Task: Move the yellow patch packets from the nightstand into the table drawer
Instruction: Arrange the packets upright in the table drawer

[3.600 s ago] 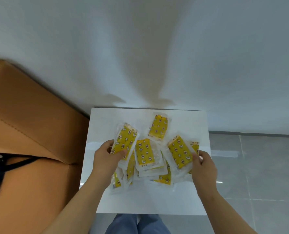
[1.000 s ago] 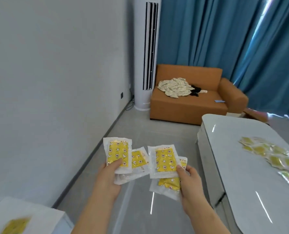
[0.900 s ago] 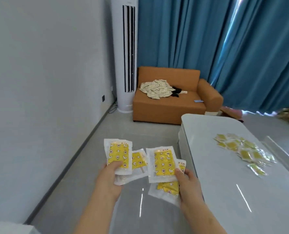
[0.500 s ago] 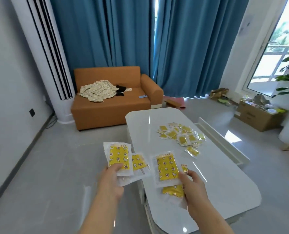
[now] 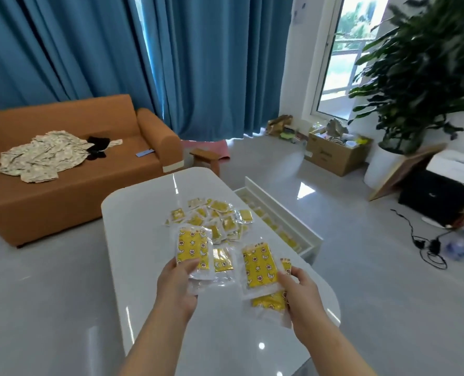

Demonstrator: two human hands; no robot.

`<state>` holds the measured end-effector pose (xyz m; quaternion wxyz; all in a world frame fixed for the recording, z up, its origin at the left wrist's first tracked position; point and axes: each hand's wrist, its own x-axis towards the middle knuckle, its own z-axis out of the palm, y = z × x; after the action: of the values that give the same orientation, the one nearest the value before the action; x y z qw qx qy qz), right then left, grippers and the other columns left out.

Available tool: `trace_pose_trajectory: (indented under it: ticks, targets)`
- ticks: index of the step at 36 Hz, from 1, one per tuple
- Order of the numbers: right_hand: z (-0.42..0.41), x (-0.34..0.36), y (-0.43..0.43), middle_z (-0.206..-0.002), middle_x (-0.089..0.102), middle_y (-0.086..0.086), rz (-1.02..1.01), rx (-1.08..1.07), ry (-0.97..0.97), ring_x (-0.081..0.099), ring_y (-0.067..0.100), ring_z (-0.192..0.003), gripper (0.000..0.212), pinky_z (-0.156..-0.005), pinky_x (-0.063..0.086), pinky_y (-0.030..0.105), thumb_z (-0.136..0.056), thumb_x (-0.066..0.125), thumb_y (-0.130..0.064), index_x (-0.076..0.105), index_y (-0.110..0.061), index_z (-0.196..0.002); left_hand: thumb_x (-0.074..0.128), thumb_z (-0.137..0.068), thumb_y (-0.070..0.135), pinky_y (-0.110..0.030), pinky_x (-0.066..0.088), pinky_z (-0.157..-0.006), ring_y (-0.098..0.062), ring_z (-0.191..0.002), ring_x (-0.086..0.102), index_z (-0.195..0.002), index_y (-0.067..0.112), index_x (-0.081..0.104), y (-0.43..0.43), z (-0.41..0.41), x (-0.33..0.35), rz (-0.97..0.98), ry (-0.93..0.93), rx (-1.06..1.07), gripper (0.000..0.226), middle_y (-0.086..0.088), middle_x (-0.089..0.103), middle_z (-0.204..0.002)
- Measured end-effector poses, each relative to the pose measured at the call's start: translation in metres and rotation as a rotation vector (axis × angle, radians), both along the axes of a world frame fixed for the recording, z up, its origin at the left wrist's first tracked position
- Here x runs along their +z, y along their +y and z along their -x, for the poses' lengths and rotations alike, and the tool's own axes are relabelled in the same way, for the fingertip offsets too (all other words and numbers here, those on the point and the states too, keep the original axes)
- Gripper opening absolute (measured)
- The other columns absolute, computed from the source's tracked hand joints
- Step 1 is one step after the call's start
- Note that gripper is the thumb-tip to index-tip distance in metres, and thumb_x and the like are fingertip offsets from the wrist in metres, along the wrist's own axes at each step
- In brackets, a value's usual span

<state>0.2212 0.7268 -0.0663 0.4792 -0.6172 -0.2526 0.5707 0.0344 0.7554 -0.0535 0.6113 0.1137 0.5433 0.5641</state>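
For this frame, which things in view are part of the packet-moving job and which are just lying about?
Job: left hand gripping yellow packets; right hand gripping more packets; open table drawer; packet pile on the white table.
Lying about: orange sofa, clothes on it, cardboard box, potted plant, floor cables.

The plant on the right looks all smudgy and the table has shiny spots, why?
In the head view the plant is smeared, likely motion blur near the frame edge; the glossy table mirrors bright light as glare spots; the held packets look sharper.
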Motion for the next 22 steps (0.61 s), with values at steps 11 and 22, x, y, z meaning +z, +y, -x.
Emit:
trace_pose_trajectory:
  ticks: [11,22]
  targets:
    - [-0.204,-0.011,0.116,-0.095,0.067,0.014,-0.007,0.056,-0.055,0.066,0.033,-0.086,0.010,-0.074,0.057,0.044,-0.092,0.053,-0.010,0.058,-0.017,-0.098,0.051,-0.086,-0.006,-0.038,0.053,-0.058,-0.031,-0.079,0.061,-0.109,0.009,0.058,0.110,-0.206,-0.027,0.036,-0.052,0.052,0.028,-0.015,0.062,-0.100]
    - [-0.364,0.004,0.232,-0.085,0.065,0.007,0.042,0.173,-0.044,0.064,0.024,-0.073,0.019,-0.064,0.054,0.036,-0.094,0.050,-0.008,0.052,-0.023,-0.083,0.053,-0.085,-0.008,-0.046,0.049,-0.082,-0.031,-0.084,0.059,-0.085,0.015,0.057,0.211,-0.369,-0.026,0.082,-0.019,0.173,0.024,-0.012,0.062,-0.095]
